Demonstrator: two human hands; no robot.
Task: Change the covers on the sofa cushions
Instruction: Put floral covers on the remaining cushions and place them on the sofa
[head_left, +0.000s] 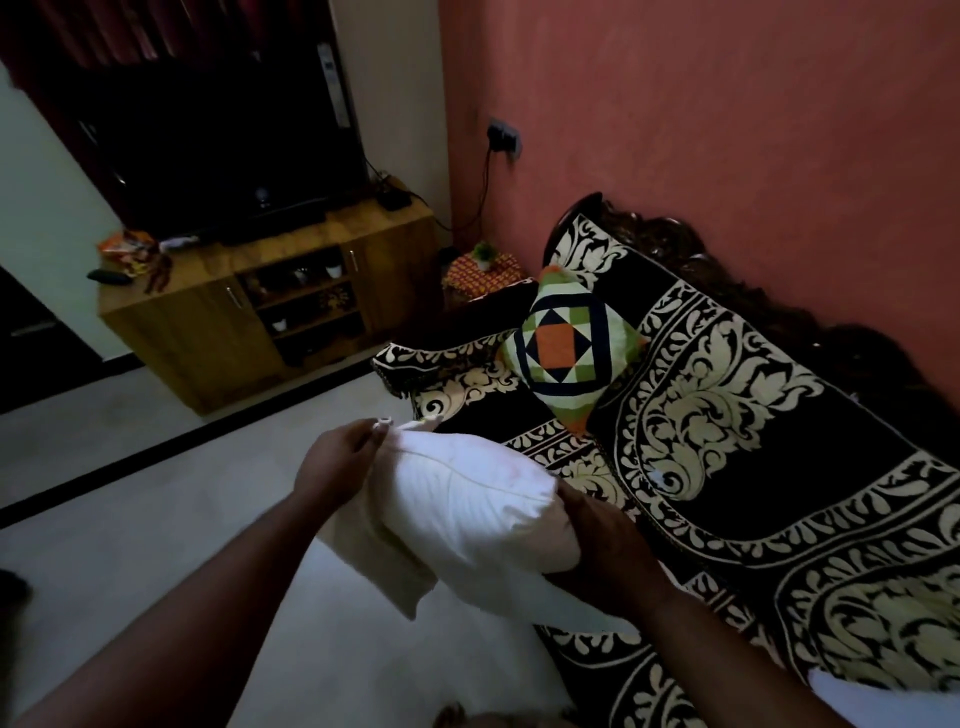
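I hold a plain white cushion (467, 514) in the air in front of the sofa (727, 493), which wears a black throw with cream leaf patterns. My left hand (340, 465) pinches the cushion's upper left corner and its white fabric. My right hand (605, 551) grips the cushion's right end, partly hidden behind it. A loose flap of white fabric hangs below the cushion on the left. A second cushion (569, 348) in a green, orange and navy patchwork cover leans upright in the sofa's far corner.
A wooden TV cabinet (249, 322) with a dark television (218, 145) stands at the back left. A small plant (484, 254) sits on a patterned stool beside the sofa's arm. Something white (872, 699) lies on the sofa at bottom right. Pale floor lies to the left.
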